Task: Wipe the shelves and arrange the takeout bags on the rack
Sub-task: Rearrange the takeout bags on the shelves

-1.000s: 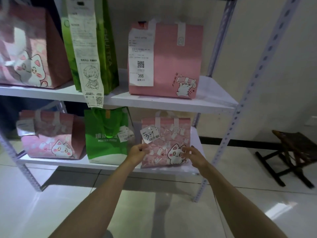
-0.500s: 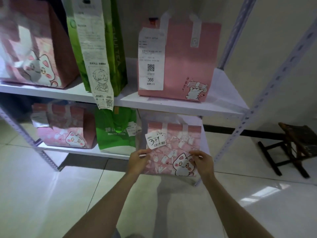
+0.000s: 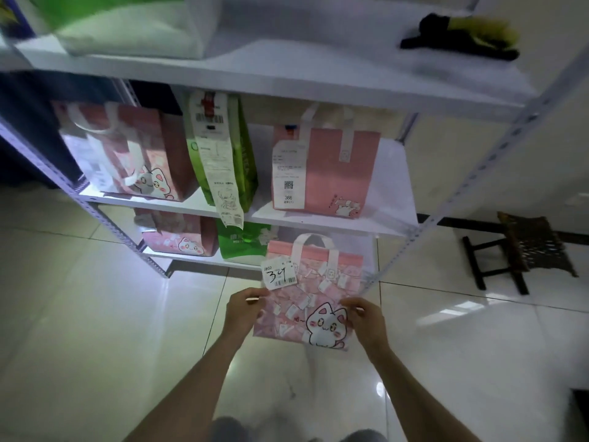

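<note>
Gripping the pink cat bag by its two side edges, the left hand and right hand hold it upright in the air, out in front of the rack and clear of the bottom shelf; fingers and thumbs curl round the bag's sides, so neither hand is free. The bag's broad face looks toward the person, its handles up and a paper tag marked 34 at its upper left corner; its tall axis stands roughly vertical, tipped a little to the left. Both hands are equally near, one on each side. Behind and left of it on the bottom shelf stand a green bag and another pink bag. The middle shelf above carries three bags, with bare board right of the pink bag marked 366. The front right upright post runs just beside the bag's right edge and would likely catch it on any move toward a shelf. A dark cloth-like thing lies on the top shelf, and a small stool stands well apart.
</note>
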`<move>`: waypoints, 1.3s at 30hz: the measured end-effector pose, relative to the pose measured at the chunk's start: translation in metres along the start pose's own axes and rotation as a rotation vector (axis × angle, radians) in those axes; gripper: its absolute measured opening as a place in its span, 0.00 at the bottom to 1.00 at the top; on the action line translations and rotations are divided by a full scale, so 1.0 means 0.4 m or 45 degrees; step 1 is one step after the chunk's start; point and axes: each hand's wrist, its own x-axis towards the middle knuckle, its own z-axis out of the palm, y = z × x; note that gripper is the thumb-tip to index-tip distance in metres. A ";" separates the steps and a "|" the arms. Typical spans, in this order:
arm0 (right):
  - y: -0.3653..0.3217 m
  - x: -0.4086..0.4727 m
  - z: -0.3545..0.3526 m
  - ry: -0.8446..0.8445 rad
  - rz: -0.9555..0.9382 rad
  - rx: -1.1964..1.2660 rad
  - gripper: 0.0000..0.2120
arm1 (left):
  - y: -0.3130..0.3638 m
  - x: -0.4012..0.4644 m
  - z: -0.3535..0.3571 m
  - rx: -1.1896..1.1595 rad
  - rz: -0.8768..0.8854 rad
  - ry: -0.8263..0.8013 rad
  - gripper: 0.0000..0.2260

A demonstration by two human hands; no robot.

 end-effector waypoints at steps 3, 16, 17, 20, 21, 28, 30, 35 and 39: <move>-0.103 -0.070 -0.058 0.019 -0.014 0.014 0.10 | 0.101 -0.091 -0.046 0.047 0.052 0.007 0.11; -0.547 -0.317 -0.284 0.165 -0.300 0.111 0.11 | 0.523 -0.389 -0.179 -0.120 0.268 0.092 0.09; -0.575 -0.327 -0.299 0.179 -0.347 0.124 0.11 | 0.552 -0.403 -0.185 -0.137 0.295 0.104 0.08; -0.653 -0.349 -0.338 0.217 -0.465 0.133 0.11 | 0.627 -0.439 -0.202 -0.188 0.345 0.135 0.07; -0.680 -0.354 -0.346 0.224 -0.503 0.138 0.11 | 0.653 -0.450 -0.212 -0.199 0.359 0.142 0.08; -0.849 -0.390 -0.393 0.241 -0.650 0.280 0.10 | 0.810 -0.522 -0.283 -0.280 0.514 0.169 0.08; -0.897 -0.388 -0.404 0.240 -0.698 0.296 0.10 | 0.851 -0.533 -0.305 -0.284 0.562 0.167 0.09; -1.002 -0.363 -0.416 0.227 -0.751 0.304 0.10 | 0.955 -0.532 -0.343 -0.305 0.621 0.168 0.09; -1.085 -0.317 -0.420 0.259 -0.788 0.245 0.09 | 1.032 -0.493 -0.351 -0.386 0.672 0.181 0.06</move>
